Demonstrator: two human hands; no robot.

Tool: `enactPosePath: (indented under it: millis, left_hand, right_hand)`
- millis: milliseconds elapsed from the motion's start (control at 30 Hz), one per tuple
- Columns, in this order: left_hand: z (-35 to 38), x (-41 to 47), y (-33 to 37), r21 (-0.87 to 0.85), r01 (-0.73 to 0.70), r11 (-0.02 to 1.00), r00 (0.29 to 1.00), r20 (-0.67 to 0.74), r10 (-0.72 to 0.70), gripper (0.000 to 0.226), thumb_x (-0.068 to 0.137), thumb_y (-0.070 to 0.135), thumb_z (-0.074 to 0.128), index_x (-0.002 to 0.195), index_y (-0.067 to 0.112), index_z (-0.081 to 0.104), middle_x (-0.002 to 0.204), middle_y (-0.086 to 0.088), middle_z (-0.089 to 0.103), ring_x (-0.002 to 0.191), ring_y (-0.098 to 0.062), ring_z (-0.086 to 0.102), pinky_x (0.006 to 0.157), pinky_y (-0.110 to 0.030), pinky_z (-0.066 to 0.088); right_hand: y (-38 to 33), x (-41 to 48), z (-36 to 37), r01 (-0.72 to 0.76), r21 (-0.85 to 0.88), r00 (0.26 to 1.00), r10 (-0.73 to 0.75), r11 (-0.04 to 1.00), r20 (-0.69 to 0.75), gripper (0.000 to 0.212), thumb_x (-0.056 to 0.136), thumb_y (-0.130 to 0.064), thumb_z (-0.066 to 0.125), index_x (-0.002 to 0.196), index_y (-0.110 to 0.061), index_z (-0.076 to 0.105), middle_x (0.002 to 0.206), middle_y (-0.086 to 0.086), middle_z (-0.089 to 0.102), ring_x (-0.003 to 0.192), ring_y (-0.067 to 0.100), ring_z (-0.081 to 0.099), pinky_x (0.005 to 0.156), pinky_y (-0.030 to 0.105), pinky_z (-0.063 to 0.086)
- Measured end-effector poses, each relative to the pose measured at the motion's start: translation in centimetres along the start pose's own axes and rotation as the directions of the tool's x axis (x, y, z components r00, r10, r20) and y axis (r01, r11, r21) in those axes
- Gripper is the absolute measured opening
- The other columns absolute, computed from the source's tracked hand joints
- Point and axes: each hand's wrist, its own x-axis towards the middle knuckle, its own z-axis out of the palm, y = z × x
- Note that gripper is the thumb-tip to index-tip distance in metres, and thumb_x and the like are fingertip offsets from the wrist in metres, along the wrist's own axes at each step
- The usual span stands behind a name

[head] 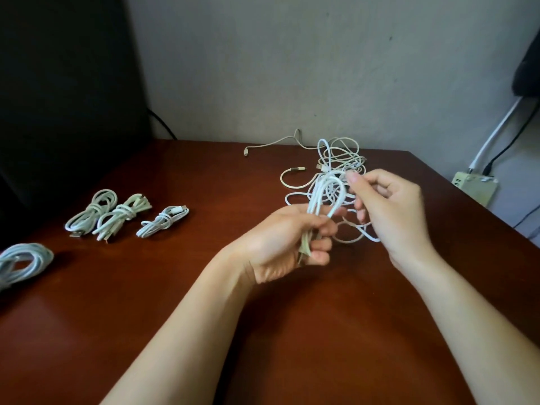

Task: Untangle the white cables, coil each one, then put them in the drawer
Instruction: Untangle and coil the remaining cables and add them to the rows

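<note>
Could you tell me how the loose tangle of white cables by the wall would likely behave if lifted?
The tangle would probably sag floppily, since its thin loops sprawl loosely. Strands crossing suggest it would lift as one clump, likely dragging the stray end along.

Soft, dim daylight falls evenly from above and ahead. The table (146,331) carries a faint sheen at lower left and weak shadows. The upper left corner sinks into darkness. Edges bow outward; detail is slightly soft throughout.

Power strip (474,185) beside brown table (146,302).
</note>
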Motion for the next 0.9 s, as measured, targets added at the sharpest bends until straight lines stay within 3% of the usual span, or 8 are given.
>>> enactPosePath:
  millis: [167, 300, 533, 900]
  left_hand:
    - [-1.1, 0.3, 0.6, -0.075, -0.14, 0.987, 0.962, -0.245, 0.118, 0.028, 0.103, 0.015, 0.033, 0.112, 0.001, 0.056, 0.061, 0.002, 0.034, 0.045, -0.005, 0.027, 0.039, -0.014, 0.026]
    - [-1.2, 0.4, 0.6, -0.056, -0.212, 0.976, 0.927, -0.329, 0.183, 0.031, 0.104, 0.019, 0.032, 0.104, 0.003, 0.059, 0.059, 0.003, 0.033, 0.047, -0.006, 0.025, 0.04, -0.015, 0.025]
    - [-0.7, 0.3, 0.4, 0.097, -0.239, 0.966, 0.925, -0.28, 0.256, 0.032, 0.105, 0.017, 0.032, 0.101, 0.005, 0.061, 0.063, 0.002, 0.03, 0.052, -0.008, 0.021, 0.045, -0.017, 0.022]
    - [-0.7, 0.2, -0.1, 0.327, -0.224, 0.918, 0.921, -0.235, 0.309, 0.025, 0.102, 0.012, 0.041, 0.081, 0.013, 0.054, 0.062, 0.002, 0.024, 0.053, -0.008, 0.02, 0.044, -0.015, 0.024]
  right_hand:
    - [-0.4, -0.6, 0.4, -0.032, 0.126, 0.992, 0.017, 0.991, 0.122, 0.012, 0.087, -0.009, 0.066, 0.075, -0.013, 0.067, 0.054, -0.002, 0.064, 0.045, 0.007, 0.055, 0.05, 0.016, 0.047]
    - [-0.7, -1.1, 0.7, -0.026, 0.122, 0.979, 0.001, 0.992, 0.202, 0.01, 0.082, -0.001, 0.068, 0.076, -0.009, 0.069, 0.061, 0.004, 0.069, 0.052, 0.01, 0.064, 0.053, 0.016, 0.049]
    - [-0.8, -1.7, 1.2, -0.042, 0.074, 0.968, 0.022, 0.996, 0.251, 0.015, 0.081, 0.003, 0.068, 0.07, -0.007, 0.066, 0.055, 0.002, 0.066, 0.046, 0.012, 0.061, 0.048, 0.019, 0.048]
    - [-0.8, -1.7, 1.2, -0.132, 0.056, 0.959, 0.114, 0.99, 0.259, 0.016, 0.079, 0.0, 0.072, 0.069, -0.007, 0.061, 0.051, 0.003, 0.062, 0.051, 0.019, 0.068, 0.046, 0.021, 0.051]
